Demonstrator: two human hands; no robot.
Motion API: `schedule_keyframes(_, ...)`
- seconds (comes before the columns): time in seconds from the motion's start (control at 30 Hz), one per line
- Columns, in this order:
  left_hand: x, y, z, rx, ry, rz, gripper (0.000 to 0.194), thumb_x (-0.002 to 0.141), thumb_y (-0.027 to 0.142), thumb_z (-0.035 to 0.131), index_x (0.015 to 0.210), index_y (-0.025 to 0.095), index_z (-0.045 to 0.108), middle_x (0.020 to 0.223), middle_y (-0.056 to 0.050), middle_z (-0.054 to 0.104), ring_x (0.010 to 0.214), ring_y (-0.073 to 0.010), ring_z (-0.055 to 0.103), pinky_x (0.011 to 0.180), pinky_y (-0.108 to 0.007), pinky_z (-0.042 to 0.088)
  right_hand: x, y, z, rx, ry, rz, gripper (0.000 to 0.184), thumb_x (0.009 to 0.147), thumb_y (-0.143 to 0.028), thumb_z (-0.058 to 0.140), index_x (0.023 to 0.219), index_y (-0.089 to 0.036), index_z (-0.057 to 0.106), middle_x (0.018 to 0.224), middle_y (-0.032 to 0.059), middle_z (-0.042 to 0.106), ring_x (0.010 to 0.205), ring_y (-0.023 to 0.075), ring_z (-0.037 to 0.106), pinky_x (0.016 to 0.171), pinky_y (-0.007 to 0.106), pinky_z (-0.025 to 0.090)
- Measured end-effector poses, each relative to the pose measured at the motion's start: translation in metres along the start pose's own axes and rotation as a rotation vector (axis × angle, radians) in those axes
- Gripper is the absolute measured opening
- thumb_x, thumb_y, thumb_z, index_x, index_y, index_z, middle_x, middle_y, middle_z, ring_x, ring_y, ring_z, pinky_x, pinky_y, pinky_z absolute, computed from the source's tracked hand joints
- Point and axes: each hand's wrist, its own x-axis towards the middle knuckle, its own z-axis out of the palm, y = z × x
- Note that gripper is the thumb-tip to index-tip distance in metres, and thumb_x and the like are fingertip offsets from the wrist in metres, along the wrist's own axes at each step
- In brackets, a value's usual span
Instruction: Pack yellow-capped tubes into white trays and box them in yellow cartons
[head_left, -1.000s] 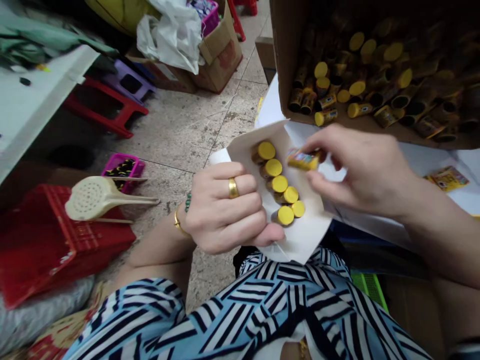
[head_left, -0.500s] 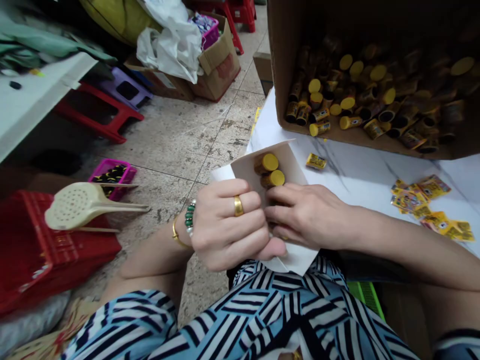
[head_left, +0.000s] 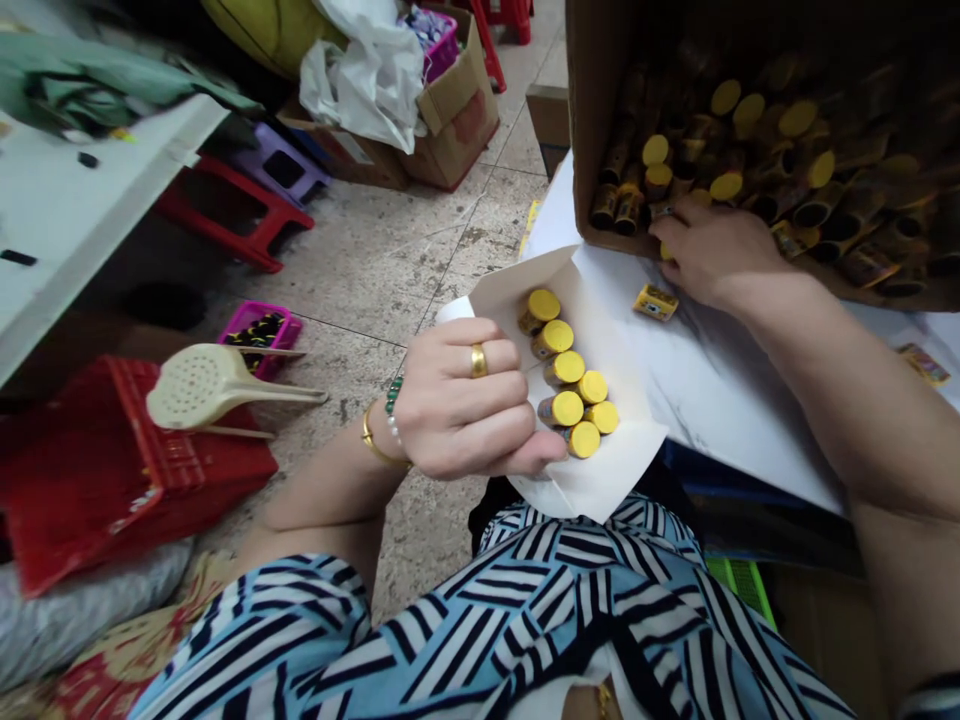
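A large open cardboard box (head_left: 589, 120) stands at the far right on a white counter with grey marble veins (head_left: 720, 420). Its inside becomes dark toward the far corner, so the contents there are hard to make out. Many gold-wrapped tubes with yellow caps (head_left: 726, 98) lie in a loose heap in this box. The person's right hand (head_left: 720, 250) reaches over the near wall of the box with the fingers curled down. The fingertips are partly hidden at the box edge, so I cannot tell if this grip has hold of a tube. The left hand (head_left: 465, 400) is closed around a folded white card tray (head_left: 600, 480) at near centre, and it hides the left side of the tray. Seven yellow-capped tubes (head_left: 564, 368) can be seen lying close together in the tray. A small yellow printed packet (head_left: 656, 302) lies on the counter, just beside the right hand.
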Motion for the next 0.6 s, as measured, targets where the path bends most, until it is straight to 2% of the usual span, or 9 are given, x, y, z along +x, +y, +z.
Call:
schedule_keyframes(0.03,-0.002,-0.001,0.0,0.002,0.006,-0.006,0.047,0.091,0.041,0.066,0.052,0.02,0.048,0.047,0.002,0.044,0.045,-0.0112,0.044,0.047,-0.032,0.034,-0.001,0.003,-0.006,-0.003,0.004,-0.001,0.036,0.089,-0.025,0.068,0.121,-0.009,0.07,0.129,0.024,0.065,0.096,0.0266,0.066,0.076,0.038,0.045)
schedule_keyframes(0.1,-0.004,-0.003,0.001,0.01,0.016,-0.018,0.047,0.091,0.04,0.065,0.052,0.02,0.048,0.046,0.002,0.045,0.045,-0.0116,0.043,0.047,-0.032,0.032,-0.008,0.001,-0.021,0.118,0.134,-0.012,0.035,0.09,-0.03,0.07,0.117,-0.009,0.073,0.124,0.0226,0.068,0.095,0.0247,0.067,0.078,0.037,0.047)
schedule_keyframes(0.2,-0.005,-0.003,0.0,0.02,0.027,-0.023,0.047,0.092,0.039,0.063,0.052,0.02,0.048,0.046,0.002,0.044,0.045,-0.0119,0.043,0.047,-0.032,0.033,-0.029,-0.026,-0.043,0.688,0.373,-0.094,0.03,0.094,-0.039,0.067,0.112,-0.016,0.075,0.097,0.0096,0.075,0.075,0.0155,0.066,0.067,0.03,0.051)
schedule_keyframes(0.27,-0.003,0.0,0.0,0.017,0.034,-0.013,0.047,0.092,0.04,0.063,0.052,0.02,0.048,0.046,0.002,0.044,0.045,-0.0117,0.042,0.047,-0.032,0.033,-0.046,-0.058,-0.05,1.068,0.356,-0.223,0.024,0.093,-0.038,0.07,0.106,-0.018,0.075,0.088,0.0024,0.076,0.062,0.0105,0.063,0.058,0.025,0.05)
schedule_keyframes(0.33,-0.001,0.002,-0.001,0.014,0.017,-0.014,0.046,0.091,0.041,0.065,0.053,0.02,0.049,0.047,0.003,0.045,0.046,-0.0115,0.043,0.048,-0.032,0.034,-0.059,-0.09,-0.048,1.228,0.288,-0.384,0.022,0.091,-0.035,0.074,0.104,-0.018,0.074,0.095,0.0006,0.078,0.062,0.0073,0.063,0.059,0.021,0.05)
schedule_keyframes(0.4,0.001,0.004,-0.002,0.018,-0.02,-0.018,0.045,0.091,0.041,0.067,0.054,0.02,0.05,0.048,0.003,0.046,0.047,-0.0114,0.045,0.049,-0.032,0.034,-0.068,-0.111,-0.04,1.168,0.229,-0.504,0.021,0.092,-0.033,0.072,0.107,-0.018,0.072,0.102,0.0005,0.079,0.07,0.0075,0.067,0.064,0.02,0.051)
schedule_keyframes(0.47,0.002,0.006,-0.003,0.025,-0.041,-0.015,0.046,0.09,0.042,0.068,0.054,0.02,0.05,0.048,0.003,0.046,0.047,-0.0111,0.045,0.049,-0.032,0.034,-0.074,-0.119,-0.034,0.933,0.196,-0.554,0.018,0.097,-0.032,0.065,0.107,-0.019,0.071,0.112,0.0019,0.078,0.079,0.0106,0.071,0.063,0.022,0.05)
schedule_keyframes(0.53,0.001,0.006,-0.004,0.024,-0.049,-0.016,0.047,0.089,0.043,0.069,0.053,0.02,0.049,0.047,0.003,0.046,0.046,-0.0108,0.044,0.049,-0.032,0.035,-0.079,-0.115,-0.034,0.665,0.231,-0.574,0.018,0.099,-0.033,0.059,0.097,-0.02,0.072,0.129,0.0028,0.074,0.084,0.0134,0.073,0.059,0.025,0.047)
schedule_keyframes(0.6,-0.001,0.007,-0.004,0.014,-0.045,-0.027,0.048,0.088,0.044,0.07,0.053,0.02,0.048,0.047,0.003,0.045,0.045,-0.0108,0.044,0.049,-0.032,0.036,-0.08,-0.102,-0.039,0.491,0.332,-0.553,0.027,0.1,-0.035,0.056,0.082,-0.02,0.07,0.132,0.0011,0.073,0.079,0.014,0.073,0.056,0.028,0.045)
